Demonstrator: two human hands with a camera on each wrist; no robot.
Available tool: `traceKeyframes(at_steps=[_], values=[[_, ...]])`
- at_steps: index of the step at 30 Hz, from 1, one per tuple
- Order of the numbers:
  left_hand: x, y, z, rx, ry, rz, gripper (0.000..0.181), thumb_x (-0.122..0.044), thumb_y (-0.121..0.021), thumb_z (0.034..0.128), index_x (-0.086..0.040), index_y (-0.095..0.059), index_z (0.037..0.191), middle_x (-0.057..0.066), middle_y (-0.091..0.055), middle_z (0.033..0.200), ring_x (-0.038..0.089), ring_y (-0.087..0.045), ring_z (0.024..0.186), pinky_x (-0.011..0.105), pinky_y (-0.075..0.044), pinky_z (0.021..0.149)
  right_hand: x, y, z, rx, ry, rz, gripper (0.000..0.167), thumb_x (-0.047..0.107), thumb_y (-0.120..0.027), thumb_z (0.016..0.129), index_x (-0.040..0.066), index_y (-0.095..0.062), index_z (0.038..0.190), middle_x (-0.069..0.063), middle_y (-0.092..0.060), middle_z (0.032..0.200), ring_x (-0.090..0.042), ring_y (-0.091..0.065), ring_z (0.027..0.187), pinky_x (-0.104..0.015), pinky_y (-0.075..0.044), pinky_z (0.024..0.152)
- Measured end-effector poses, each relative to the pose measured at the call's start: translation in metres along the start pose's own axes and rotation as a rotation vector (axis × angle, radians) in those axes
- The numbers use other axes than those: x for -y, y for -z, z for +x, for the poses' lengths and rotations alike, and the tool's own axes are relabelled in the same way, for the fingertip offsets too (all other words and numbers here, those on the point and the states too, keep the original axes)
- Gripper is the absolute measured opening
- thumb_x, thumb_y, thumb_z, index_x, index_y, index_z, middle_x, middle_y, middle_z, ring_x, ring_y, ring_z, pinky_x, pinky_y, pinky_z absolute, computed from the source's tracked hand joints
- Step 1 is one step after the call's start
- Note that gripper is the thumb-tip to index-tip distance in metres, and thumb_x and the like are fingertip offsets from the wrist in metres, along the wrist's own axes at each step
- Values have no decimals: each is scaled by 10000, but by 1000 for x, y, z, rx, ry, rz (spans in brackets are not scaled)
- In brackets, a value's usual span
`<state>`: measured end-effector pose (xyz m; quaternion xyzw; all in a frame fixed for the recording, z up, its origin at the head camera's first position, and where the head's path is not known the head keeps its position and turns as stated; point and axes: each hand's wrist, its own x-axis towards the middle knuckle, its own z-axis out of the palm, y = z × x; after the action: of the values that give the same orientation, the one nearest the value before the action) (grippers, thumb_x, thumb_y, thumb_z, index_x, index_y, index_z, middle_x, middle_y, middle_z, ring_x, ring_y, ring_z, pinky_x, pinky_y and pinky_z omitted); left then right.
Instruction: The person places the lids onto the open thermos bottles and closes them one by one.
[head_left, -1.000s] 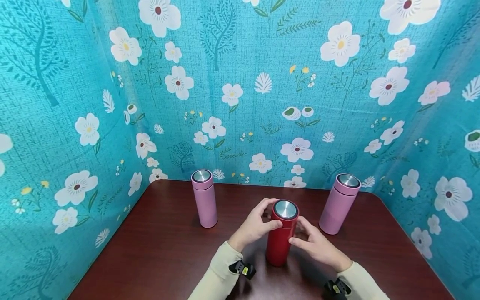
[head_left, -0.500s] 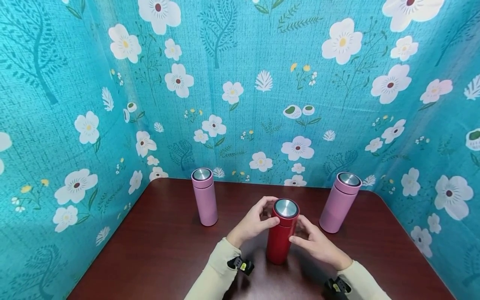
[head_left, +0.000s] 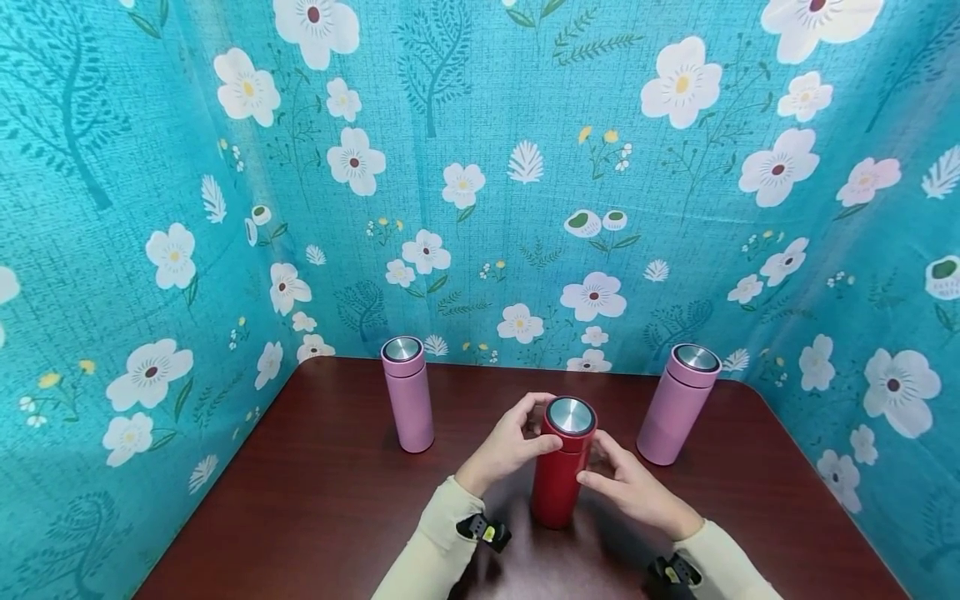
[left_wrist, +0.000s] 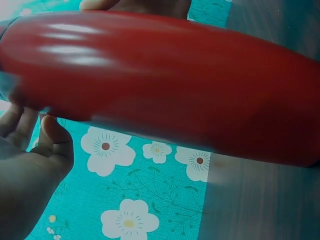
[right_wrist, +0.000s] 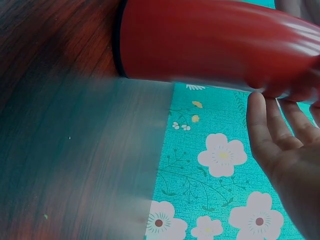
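Observation:
A red thermos bottle (head_left: 555, 496) with a silver-topped lid (head_left: 572, 416) stands upright on the table, between both hands. My left hand (head_left: 504, 448) grips it from the left at the lid, thumb across the front and fingers behind. Lower down, my right hand (head_left: 637, 493) holds the body from the right, its thumb on the front side. The left wrist view has the red bottle (left_wrist: 165, 85) stretched across it, with the left hand (left_wrist: 30, 170) near the lid end. In the right wrist view, fingertips of the right hand (right_wrist: 295, 150) touch the red bottle (right_wrist: 200, 45).
Two pink thermos bottles stand farther back: one pink bottle (head_left: 411, 408) at left, another pink bottle (head_left: 675, 417) at right. The dark wooden table (head_left: 300, 500) ends at a blue flowered cloth (head_left: 480, 208) behind and on both sides. Each wrist wears a black strap (head_left: 483, 532).

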<state>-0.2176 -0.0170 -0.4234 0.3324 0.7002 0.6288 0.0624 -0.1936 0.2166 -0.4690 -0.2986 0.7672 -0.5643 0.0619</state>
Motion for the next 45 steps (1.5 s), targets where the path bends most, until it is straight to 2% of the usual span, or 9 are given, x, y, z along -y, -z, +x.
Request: traceKeyframes(at_steps=[4,10,16,22,30,33,38,40,45], values=[[-13,3,-3,54,-19,5,613,-368,-641,890,-30,-420,1350,76,-565,1161,165,-513,935,262,-479,767,0,0,-1,9,2,12,593,52,-582,924,98,-289,1437,-155,-512,1299,-200,-572,1090,-305,-493,870],[10,4,1,100,-43,9,612,-387,-589,918,-82,-387,1409,119,-545,1245,63,-524,1015,312,-488,847,-2,0,0,17,40,7,587,45,-565,934,82,-279,1445,-173,-511,1300,-191,-574,1098,-303,-494,870],[20,3,1,49,-90,13,574,-382,-585,910,-183,-380,1408,45,-541,1257,107,-517,1027,308,-475,840,-2,1,2,4,27,-1,584,55,-575,930,102,-296,1441,-155,-508,1311,-189,-558,1126,-301,-485,885],[20,-3,0,-33,-89,-4,582,-359,-674,852,-196,-407,1343,5,-546,1193,140,-510,965,320,-497,779,-1,0,1,-8,-7,-3,581,72,-592,923,131,-317,1431,-132,-519,1301,-201,-561,1121,-303,-483,889],[-17,-3,-6,4,-10,-22,592,-289,-660,883,-62,-392,1360,53,-538,1199,188,-508,992,317,-499,816,-1,0,1,4,18,2,579,51,-575,929,100,-299,1436,-154,-516,1293,-193,-572,1100,-301,-490,875],[-14,-1,-6,29,-26,-19,622,-349,-635,895,-55,-385,1383,77,-542,1221,170,-506,989,299,-490,813,-2,0,0,11,30,2,579,45,-569,931,91,-292,1438,-166,-515,1292,-200,-573,1099,-306,-494,871],[7,1,-4,64,-32,-20,609,-316,-583,934,-86,-335,1440,127,-502,1313,157,-494,1085,318,-463,879,-4,0,0,9,15,2,580,64,-574,933,113,-296,1440,-151,-511,1308,-203,-565,1116,-307,-489,880],[16,1,-2,61,-40,-25,595,-294,-573,938,-120,-323,1448,113,-485,1340,161,-481,1116,329,-455,895,-3,0,0,1,1,4,583,73,-583,929,131,-305,1438,-139,-509,1316,-207,-564,1120,-308,-487,884],[20,-2,-1,8,-73,4,590,-344,-617,894,-200,-363,1406,19,-517,1291,144,-492,1042,327,-477,835,-4,0,1,-7,-3,-2,592,74,-587,925,142,-303,1440,-140,-498,1328,-218,-563,1118,-313,-490,880]])
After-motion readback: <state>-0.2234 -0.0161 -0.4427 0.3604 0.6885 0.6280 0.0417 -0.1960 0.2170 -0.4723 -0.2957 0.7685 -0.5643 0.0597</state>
